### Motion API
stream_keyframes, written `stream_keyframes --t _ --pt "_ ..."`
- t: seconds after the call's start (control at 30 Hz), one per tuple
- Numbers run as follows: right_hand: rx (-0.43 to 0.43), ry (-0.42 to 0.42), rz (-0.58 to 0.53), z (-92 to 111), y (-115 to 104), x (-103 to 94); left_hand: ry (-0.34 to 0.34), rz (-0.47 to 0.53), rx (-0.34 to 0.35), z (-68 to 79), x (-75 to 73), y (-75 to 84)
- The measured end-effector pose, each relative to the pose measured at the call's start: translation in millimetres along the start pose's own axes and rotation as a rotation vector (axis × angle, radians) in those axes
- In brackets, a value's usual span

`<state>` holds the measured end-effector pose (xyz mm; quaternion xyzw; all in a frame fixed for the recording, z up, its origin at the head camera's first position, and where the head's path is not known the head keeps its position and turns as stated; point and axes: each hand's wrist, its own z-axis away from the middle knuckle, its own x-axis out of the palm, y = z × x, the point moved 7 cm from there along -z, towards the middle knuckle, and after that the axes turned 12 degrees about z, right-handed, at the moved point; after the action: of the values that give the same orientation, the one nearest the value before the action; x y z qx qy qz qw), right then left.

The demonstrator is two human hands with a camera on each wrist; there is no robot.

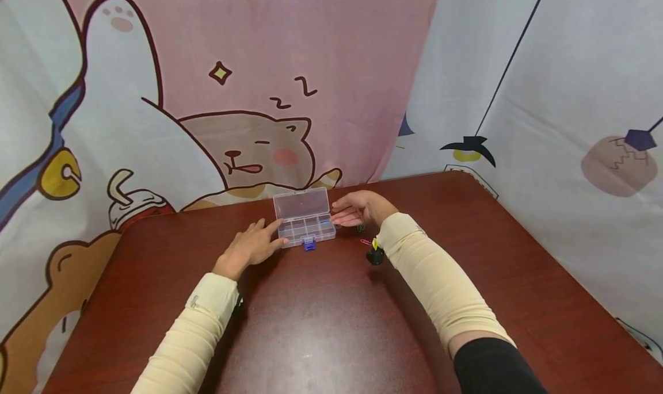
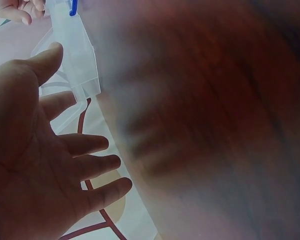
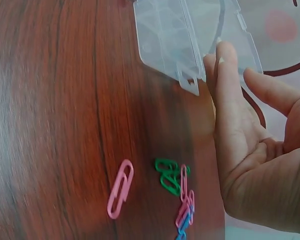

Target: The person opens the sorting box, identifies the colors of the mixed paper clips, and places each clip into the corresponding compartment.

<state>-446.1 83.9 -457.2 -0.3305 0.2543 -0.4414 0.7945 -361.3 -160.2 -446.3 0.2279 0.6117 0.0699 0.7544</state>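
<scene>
A clear plastic compartment box [image 1: 307, 229] stands on the table, its lid [image 1: 301, 203] raised at the back and a blue latch [image 1: 309, 245] at the front. Something small and blue lies in its right-hand compartments. My left hand [image 1: 252, 244] is at the box's left end, fingers spread and thumb near the front corner. At the right end is my right hand [image 1: 357, 207], palm turned up, its extended fingertips at the box's rim. Beside that hand, in the right wrist view, are a single pink paper clip [image 3: 120, 189] and green paper clips [image 3: 169, 177].
More pink paper clips [image 3: 183, 212] and a blue one [image 3: 183, 227] lie in a cluster by the green ones. The brown wooden table [image 1: 311, 325] meets a cartoon-printed curtain [image 1: 352, 83] just behind the box. A black wrist camera [image 1: 375, 256] hangs under the right forearm.
</scene>
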Motion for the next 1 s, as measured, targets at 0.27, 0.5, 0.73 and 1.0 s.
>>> stream_keyframes --t 0.27,0.5,0.73,1.0 --pt "-0.007 0.039 0.027 14 5 -29.5 0.001 0.0 0.005 2.0 -1.6 1.1" --pt "-0.007 0.05 0.046 28 15 -62.6 -0.002 -0.004 0.005 2.2 -1.1 1.8" --pt "0.048 0.116 0.066 40 36 -97.4 0.006 -0.01 0.015 1.9 -1.1 3.3" --pt "0.108 0.12 0.114 45 53 -110.9 0.005 -0.015 0.016 2.6 -1.9 4.6"
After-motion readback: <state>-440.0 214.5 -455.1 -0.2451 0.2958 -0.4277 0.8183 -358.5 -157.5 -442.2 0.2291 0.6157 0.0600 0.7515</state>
